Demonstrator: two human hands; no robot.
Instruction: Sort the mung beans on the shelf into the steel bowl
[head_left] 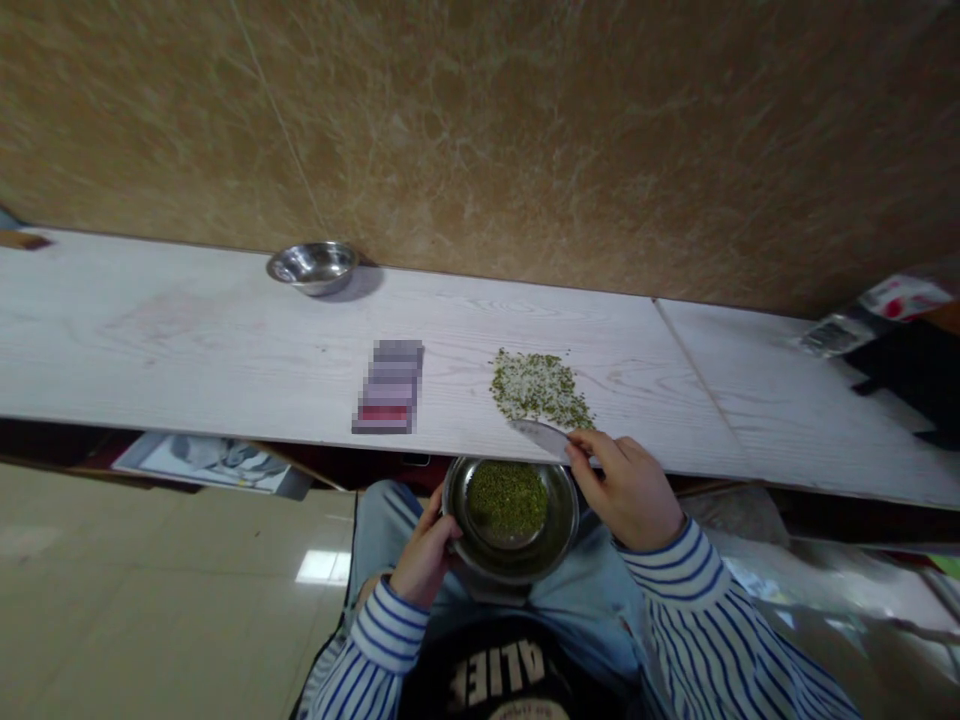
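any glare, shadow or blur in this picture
All in the head view: bright glare on the floor, a soft shadow right of the far metal bowl, coarse pixelation over a rectangular item, softness on the packet at far right, dimmer light inside the held bowl.

Black shirt [585,675]: large pale capitals [499,673] across the front, look like "ALIE", last letter unsure. Smaller line [525,712] under them, too blurred to read. Phone-like rectangle [390,388] on the counter [187,340]: pixelated, red band, no legible text. Plastic packet [904,297], far right: red-and-white print, unreadable. No numbers or brands legible.
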